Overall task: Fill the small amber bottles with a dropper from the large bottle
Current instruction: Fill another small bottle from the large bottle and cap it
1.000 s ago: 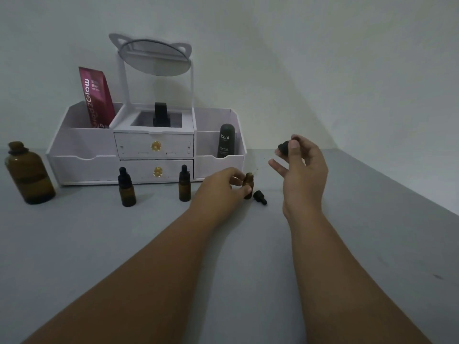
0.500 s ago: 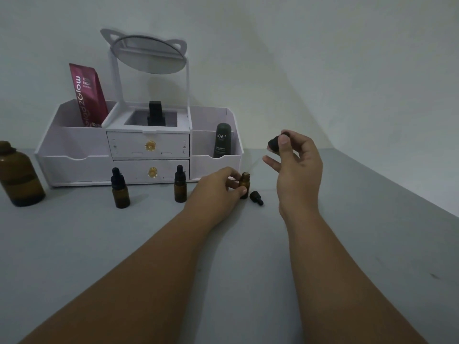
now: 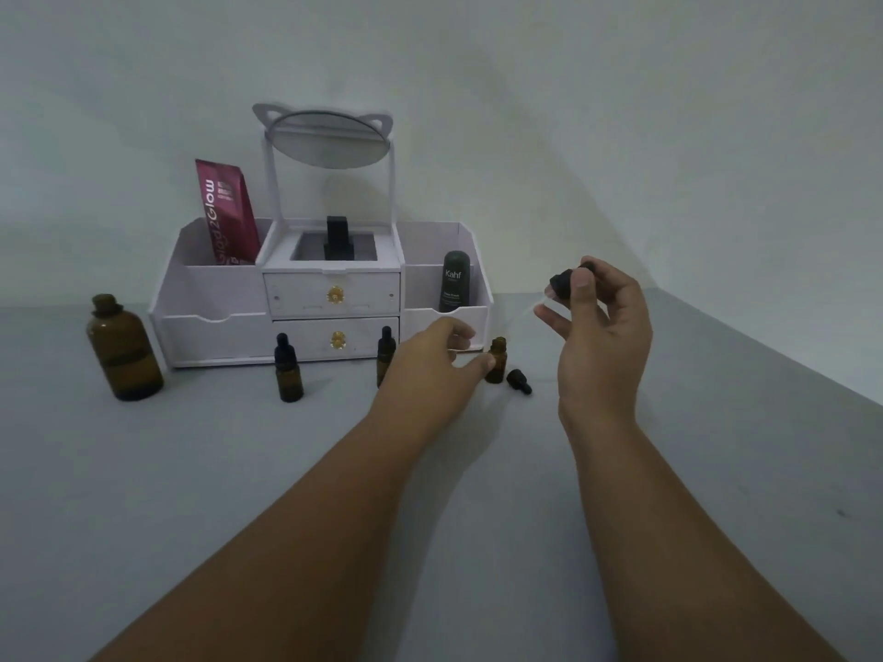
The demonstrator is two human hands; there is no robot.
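Observation:
My left hand (image 3: 432,360) pinches an uncapped small amber bottle (image 3: 497,359) that stands upright on the grey table. My right hand (image 3: 597,327) holds a dropper (image 3: 564,285) by its black bulb, up and to the right of that bottle; its thin glass tube slants down-left toward the bottle's mouth. A loose black dropper cap (image 3: 519,380) lies just right of the bottle. Two capped small amber bottles (image 3: 288,370) (image 3: 385,354) stand further left, the second partly behind my left hand. The large amber bottle (image 3: 123,348) stands at the far left, capped.
A white drawer organiser (image 3: 329,298) with a round mirror (image 3: 329,138) stands against the back wall. It holds a maroon pouch (image 3: 224,212), a black item (image 3: 338,238) and a dark Kahf tube (image 3: 455,279). A wall slants along the table's right side.
The view has shifted, and the scene now sits further right in frame than half a second ago. My right hand with the dropper has dipped slightly toward the open bottle. My left hand keeps its grip.

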